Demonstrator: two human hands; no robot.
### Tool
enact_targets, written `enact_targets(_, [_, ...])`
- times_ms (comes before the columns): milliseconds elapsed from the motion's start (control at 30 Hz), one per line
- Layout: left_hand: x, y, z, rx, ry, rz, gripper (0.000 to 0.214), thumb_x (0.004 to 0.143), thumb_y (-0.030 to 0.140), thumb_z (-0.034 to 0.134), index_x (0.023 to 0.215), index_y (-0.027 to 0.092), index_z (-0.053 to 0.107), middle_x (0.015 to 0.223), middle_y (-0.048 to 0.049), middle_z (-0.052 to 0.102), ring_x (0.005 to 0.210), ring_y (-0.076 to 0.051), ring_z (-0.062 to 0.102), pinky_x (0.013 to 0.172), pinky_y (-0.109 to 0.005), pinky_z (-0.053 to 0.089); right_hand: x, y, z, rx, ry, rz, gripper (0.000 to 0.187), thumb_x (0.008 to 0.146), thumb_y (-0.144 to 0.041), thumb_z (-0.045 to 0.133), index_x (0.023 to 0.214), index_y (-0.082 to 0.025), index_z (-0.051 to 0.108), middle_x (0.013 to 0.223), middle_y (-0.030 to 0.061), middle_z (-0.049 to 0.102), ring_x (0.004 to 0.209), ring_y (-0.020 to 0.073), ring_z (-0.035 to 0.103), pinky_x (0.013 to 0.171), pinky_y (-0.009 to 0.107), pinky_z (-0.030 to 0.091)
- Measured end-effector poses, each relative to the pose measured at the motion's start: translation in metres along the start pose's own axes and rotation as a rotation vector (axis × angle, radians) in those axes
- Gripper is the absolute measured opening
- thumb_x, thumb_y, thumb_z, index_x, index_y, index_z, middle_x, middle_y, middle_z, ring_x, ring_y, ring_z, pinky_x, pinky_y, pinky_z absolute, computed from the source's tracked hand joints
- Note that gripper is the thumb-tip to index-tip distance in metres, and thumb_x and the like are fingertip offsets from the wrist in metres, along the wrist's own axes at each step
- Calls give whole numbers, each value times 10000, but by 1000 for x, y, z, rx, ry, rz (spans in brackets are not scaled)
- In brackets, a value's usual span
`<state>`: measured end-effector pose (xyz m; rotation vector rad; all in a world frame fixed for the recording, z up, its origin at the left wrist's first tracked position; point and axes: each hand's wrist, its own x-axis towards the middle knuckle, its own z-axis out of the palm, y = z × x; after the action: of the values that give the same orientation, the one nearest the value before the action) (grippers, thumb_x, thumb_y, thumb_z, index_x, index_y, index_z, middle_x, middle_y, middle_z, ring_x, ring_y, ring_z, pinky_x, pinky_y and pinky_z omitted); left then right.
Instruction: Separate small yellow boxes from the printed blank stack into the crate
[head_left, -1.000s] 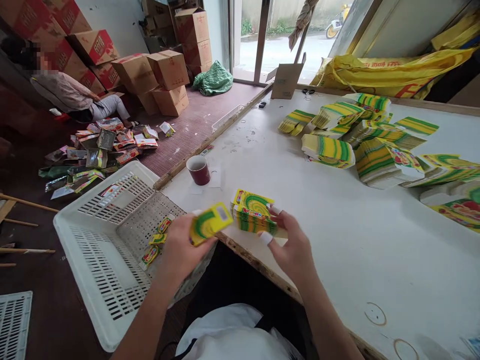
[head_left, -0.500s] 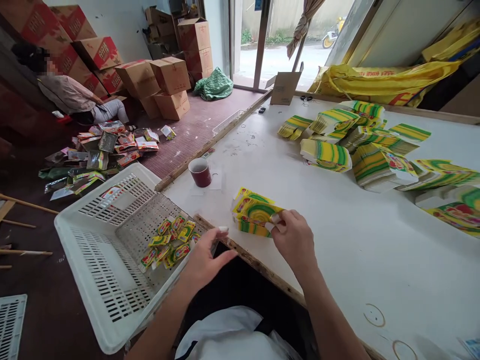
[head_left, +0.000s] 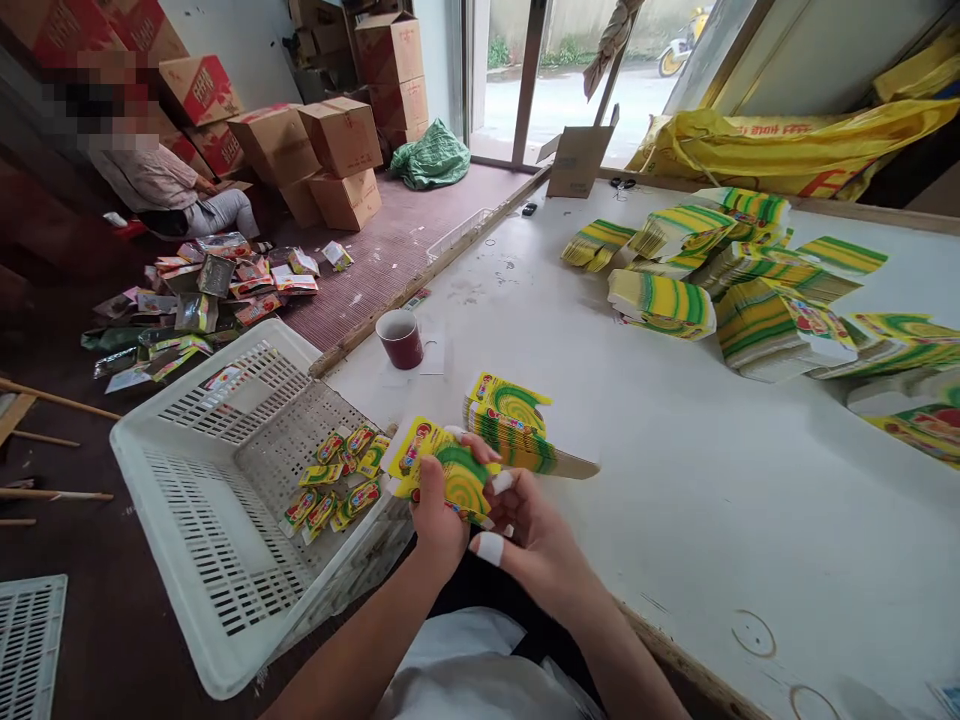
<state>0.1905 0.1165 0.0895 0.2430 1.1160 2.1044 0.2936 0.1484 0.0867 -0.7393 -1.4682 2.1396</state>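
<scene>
My left hand (head_left: 441,522) grips a flat yellow-and-green printed carton (head_left: 442,465), its thumb across the printed face and its fingers behind. At the carton's right end is my right hand (head_left: 547,550), with white tape on its thumb and fingertips. Its fingers are curled by the carton's edge, while the thumb stands apart. Just beyond both hands, a small stack of flat cartons (head_left: 510,410) lies fanned out on the white table (head_left: 675,500). Left of my hands, several small folded cartons (head_left: 321,508) lie inside a white plastic basket (head_left: 161,480).
A dark red mug (head_left: 401,340) stands near the table's left edge. Bundles of flat cartons (head_left: 780,330) cover the far right. Scissors (head_left: 622,184) and an open cardboard box (head_left: 579,160) lie at the back. A person (head_left: 172,190) sits at left by a heap of packets (head_left: 217,285).
My left hand has taken hold of one carton and holds it over the basket's right edge. My right hand has moved from the stack toward that carton. The stack has spread out rightward.
</scene>
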Motion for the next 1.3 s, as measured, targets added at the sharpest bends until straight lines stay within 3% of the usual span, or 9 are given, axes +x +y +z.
enact_targets(233, [-3, -12, -9, 96, 41, -83, 731, 552, 859, 654, 840, 188, 624, 752, -23, 640, 791, -197, 647, 713, -291, 549, 8, 7, -1, 63, 93, -34, 421, 671, -331, 832, 964, -240, 544, 790, -33, 585, 735, 140, 559, 687, 260, 479])
enact_targets(367, [-2, -8, -17, 244, 12, -32, 529, 648, 626, 795, 909, 202, 614, 868, 1, 661, 774, -133, 619, 741, -246, 532, 6, 3, -8, -10, 47, -52, 325, 749, -398, 779, 951, -220, 597, 835, -2, 618, 759, 151, 579, 727, 289, 504])
enact_targets(500, [-1, 3, -15, 342, 4, 12, 384, 763, 535, 739, 900, 200, 608, 837, 11, 639, 729, -111, 600, 695, -218, 512, 2, 2, -9, -44, -24, -41, 264, 778, -411, 754, 866, -203, 617, 780, -4, 615, 707, 142, 557, 697, 283, 498])
enact_targets(633, [-5, 13, -15, 467, -137, 86, 462, 640, 398, 834, 1013, 200, 646, 1027, -40, 669, 914, -166, 625, 808, -262, 522, 4, 3, -14, -42, 77, -35, 373, 652, -389, 851, 904, -202, 649, 805, 8, 643, 703, 150, 557, 635, 268, 483])
enact_targets(767, [-4, 11, -17, 408, -70, 41, 364, 564, 278, 849, 860, 177, 663, 792, 6, 689, 705, -133, 631, 686, -247, 530, 6, 4, -12, -40, 147, -67, 316, 659, -379, 842, 815, -201, 633, 722, -12, 617, 651, 134, 537, 610, 253, 473])
enact_targets(900, [-1, 0, -22, 291, 82, -13, 297, 580, 338, 867, 741, 165, 687, 699, 13, 716, 610, -129, 638, 612, -245, 536, 5, 10, -8, -50, 168, -73, 272, 767, -438, 729, 764, -189, 619, 687, -9, 586, 613, 127, 522, 576, 247, 469])
enact_targets(1033, [4, -1, -28, 249, 95, -78, 426, 577, 552, 858, 696, 173, 704, 736, -24, 745, 719, -197, 690, 692, -309, 567, 5, 13, -21, -112, 188, -93, 234, 818, -401, 671, 746, -190, 602, 695, -5, 596, 600, 129, 527, 569, 255, 468])
enact_targets(1200, [16, 42, -40, 336, -170, -155, 906, 628, 932, 466, 1077, 185, 713, 1135, -138, 730, 1120, -325, 638, 987, -454, 476, -5, -9, -43, -628, 159, -496, 138, 894, -159, 575, 796, -218, 652, 720, -5, 643, 668, 145, 549, 608, 260, 449])
enact_targets(1300, [16, 69, -40, 668, -499, -108, 987, 571, 861, 639, 1311, 212, 571, 1349, -148, 614, 1271, -365, 531, 1076, -476, 388, -14, -26, -42, -906, 65, -769, 269, 915, -36, 503, 867, -245, 664, 840, -12, 717, 816, 158, 583, 798, 307, 459])
